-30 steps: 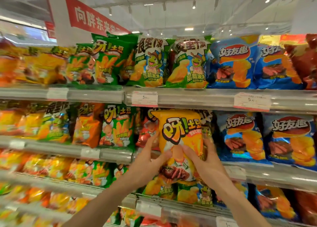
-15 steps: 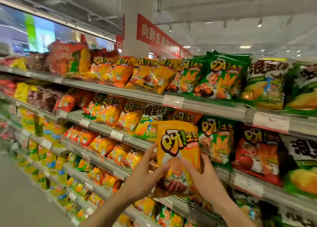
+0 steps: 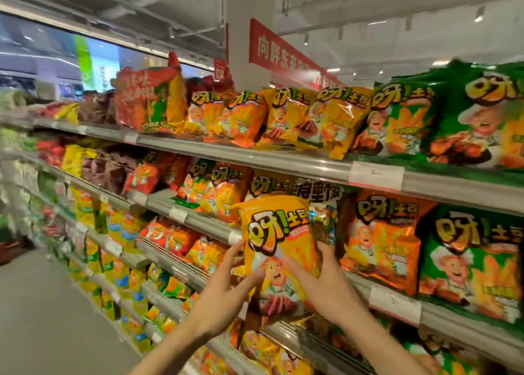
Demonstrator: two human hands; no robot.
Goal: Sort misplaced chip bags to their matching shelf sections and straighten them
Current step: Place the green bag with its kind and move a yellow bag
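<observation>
The yellow chip bag (image 3: 279,249) is held upright in front of the second shelf (image 3: 309,173), off its surface, its printed face toward the camera. The left hand (image 3: 224,292) grasps its left edge, thumb on the front near the lower left and fingers wrapped behind. The right hand (image 3: 320,284) grasps its right edge, thumb across the front and fingers behind. Both hands are closed on the bag.

Directly behind the bag, on the second shelf, stands a bag with dark lettering on a pale top (image 3: 317,191), partly hidden. To its right stand an orange chip bag (image 3: 380,241) and a green chip bag (image 3: 476,264) of the same brand. To the left on that shelf are more orange bags (image 3: 221,190).

On the top shelf (image 3: 226,150), two yellow bags of matching design (image 3: 314,119) stand between orange bags (image 3: 226,116) on their left and green bags (image 3: 402,116) on their right. A white price tag (image 3: 375,176) is fixed to that shelf's front rail. A red banner (image 3: 283,52) hangs above.
</observation>
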